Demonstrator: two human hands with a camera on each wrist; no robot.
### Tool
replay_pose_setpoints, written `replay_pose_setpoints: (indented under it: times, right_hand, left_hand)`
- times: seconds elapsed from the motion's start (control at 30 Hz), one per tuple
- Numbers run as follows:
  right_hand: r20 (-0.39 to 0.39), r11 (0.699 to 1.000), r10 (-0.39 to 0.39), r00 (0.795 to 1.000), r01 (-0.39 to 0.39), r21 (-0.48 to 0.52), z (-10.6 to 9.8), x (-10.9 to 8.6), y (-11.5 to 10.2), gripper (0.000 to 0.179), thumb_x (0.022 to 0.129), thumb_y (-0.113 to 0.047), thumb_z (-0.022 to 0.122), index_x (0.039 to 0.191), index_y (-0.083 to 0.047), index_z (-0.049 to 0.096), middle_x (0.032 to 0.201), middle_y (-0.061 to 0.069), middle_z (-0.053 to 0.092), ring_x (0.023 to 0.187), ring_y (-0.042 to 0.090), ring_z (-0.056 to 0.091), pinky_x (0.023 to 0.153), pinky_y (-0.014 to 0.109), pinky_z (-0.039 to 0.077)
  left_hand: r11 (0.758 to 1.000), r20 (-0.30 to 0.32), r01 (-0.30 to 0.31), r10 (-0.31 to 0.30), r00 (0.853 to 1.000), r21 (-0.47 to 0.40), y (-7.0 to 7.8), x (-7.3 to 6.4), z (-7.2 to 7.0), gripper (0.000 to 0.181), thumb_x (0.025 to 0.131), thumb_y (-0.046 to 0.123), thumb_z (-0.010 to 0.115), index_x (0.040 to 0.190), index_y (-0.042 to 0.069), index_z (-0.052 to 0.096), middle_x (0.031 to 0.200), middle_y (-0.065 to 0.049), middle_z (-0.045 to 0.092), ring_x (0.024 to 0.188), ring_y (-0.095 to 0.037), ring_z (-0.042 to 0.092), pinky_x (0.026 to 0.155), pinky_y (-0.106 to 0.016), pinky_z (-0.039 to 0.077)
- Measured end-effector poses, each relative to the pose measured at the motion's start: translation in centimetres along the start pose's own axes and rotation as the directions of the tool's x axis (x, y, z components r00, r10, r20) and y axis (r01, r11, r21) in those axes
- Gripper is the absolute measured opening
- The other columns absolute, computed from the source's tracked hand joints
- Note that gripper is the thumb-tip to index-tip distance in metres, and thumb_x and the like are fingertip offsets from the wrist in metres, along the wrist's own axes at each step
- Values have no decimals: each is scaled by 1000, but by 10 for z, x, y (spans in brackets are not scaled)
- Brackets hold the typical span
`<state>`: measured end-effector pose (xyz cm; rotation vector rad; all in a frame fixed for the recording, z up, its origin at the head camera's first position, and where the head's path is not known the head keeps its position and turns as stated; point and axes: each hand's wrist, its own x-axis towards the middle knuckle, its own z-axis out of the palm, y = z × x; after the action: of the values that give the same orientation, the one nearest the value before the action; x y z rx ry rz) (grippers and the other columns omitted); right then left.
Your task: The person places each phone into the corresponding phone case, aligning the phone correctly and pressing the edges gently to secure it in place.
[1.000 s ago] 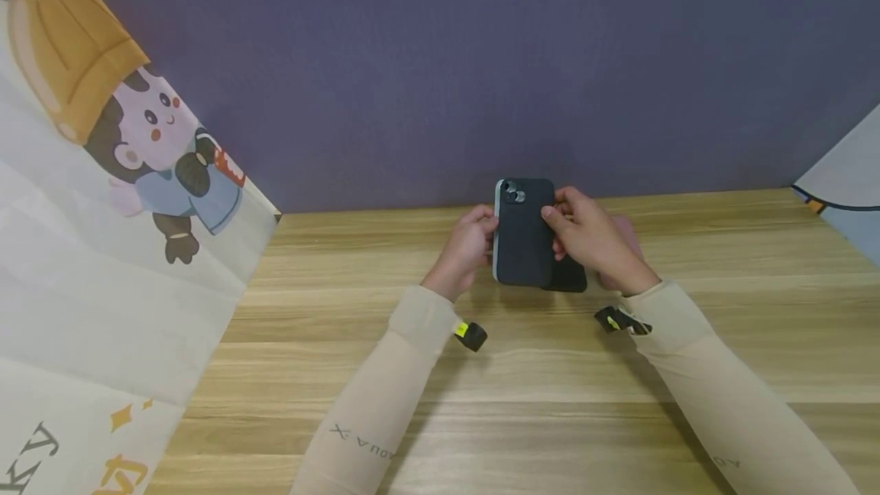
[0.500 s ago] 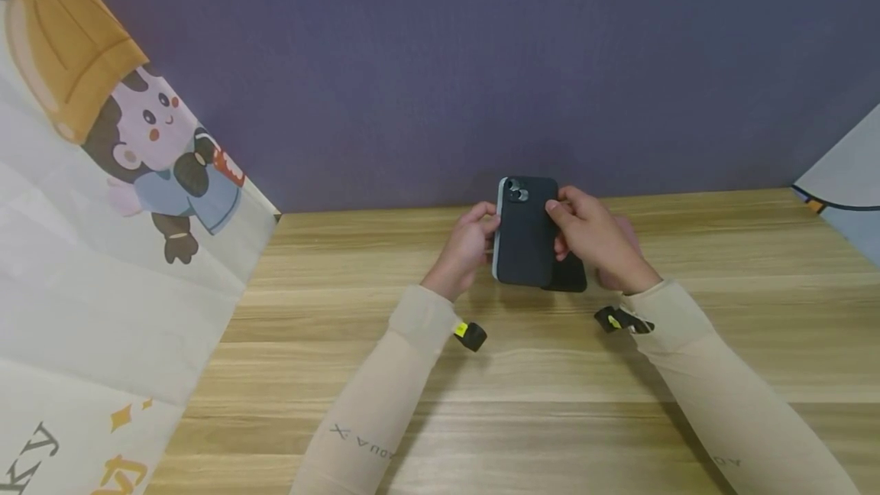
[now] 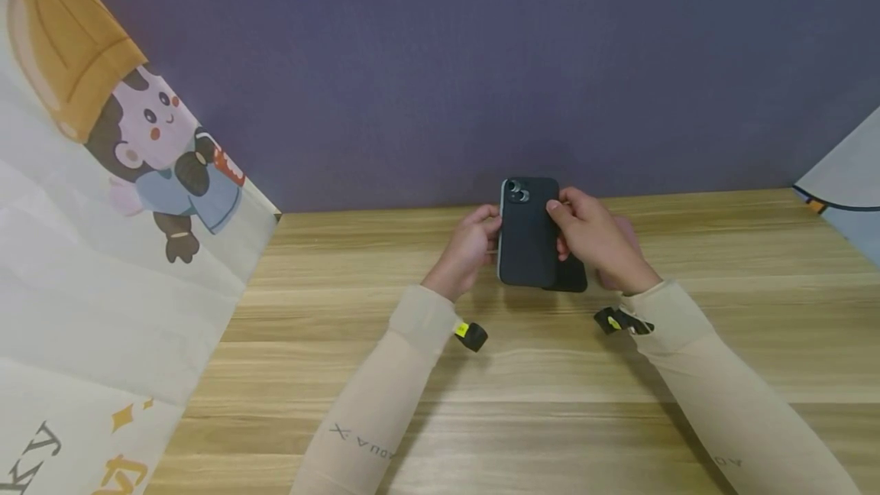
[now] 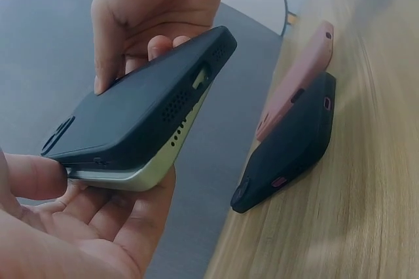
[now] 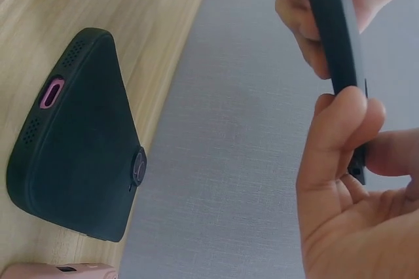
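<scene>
A pale green phone [image 4: 157,169] shows under a black phone case [image 3: 528,243], held up between both hands over the table. In the left wrist view the case overlaps much of the phone, and a pale strip with speaker holes shows along the lower end. My left hand [image 3: 467,250] holds the left edge, its fingers beneath the phone and its thumb [image 4: 36,177] at the near side. At the opposite edge my right hand [image 3: 594,239] pinches the black case, thumb on its back and fingers behind.
A second black case [image 5: 72,135] with a pink-rimmed port lies on the wooden table [image 3: 522,403], partly behind the held case in the head view. Beside it is a pink phone-shaped item [image 4: 301,76]. A dark partition [image 3: 440,82] stands along the table's back edge.
The black case and phone have shifted slightly to the right, and the pale strip along the left side looks narrower. Both hands keep their grip.
</scene>
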<state>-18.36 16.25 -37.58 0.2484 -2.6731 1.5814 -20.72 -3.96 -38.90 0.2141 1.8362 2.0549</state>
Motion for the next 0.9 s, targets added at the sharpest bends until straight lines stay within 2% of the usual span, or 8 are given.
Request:
replay_pose_setpoints:
  times: [0.23, 0.43, 0.53, 0.9]
  right_hand:
    - [-18, 1000, -27, 999, 27, -1, 0, -1, -1, 35, 112, -27, 39, 124, 4, 46, 64, 5, 53, 51, 19, 57, 53, 33, 54]
    - [-23, 1000, -23, 999, 23, 5, 0, -1, -3, 35, 112, -27, 39, 124, 5, 46, 65, 6, 53, 51, 19, 56, 53, 33, 55]
    - [-31, 1000, -13, 999, 13, 9, 1, -1, -3, 36, 112, -28, 40, 126, 5, 46, 65, 6, 53, 51, 18, 56, 52, 33, 55]
    - [-43, 1000, 17, 999, -16, 25, 3, -2, -4, 38, 111, -31, 41, 127, 3, 47, 67, 5, 53, 52, 18, 56, 53, 34, 56]
  left_hand:
    - [1000, 10, 1, -1, 1000, 6, 1, 0, 2, 24, 111, 27, 39, 102, 14, 57, 85, 1, 62, 76, -13, 59, 67, -28, 50]
    - [999, -11, -3, 3, 1000, 50, 2, -1, 4, 15, 106, 29, 56, 106, 14, 57, 88, 1, 65, 77, -12, 65, 68, -27, 54]
    - [997, -6, -17, 18, 1000, 75, 1, -2, 5, 15, 104, 26, 60, 110, 13, 57, 88, 0, 68, 76, -12, 69, 69, -27, 57]
    - [995, 7, -33, 33, 999, 96, -1, -4, 3, 19, 105, 25, 59, 118, 11, 59, 85, -2, 69, 75, -13, 70, 71, -28, 58]
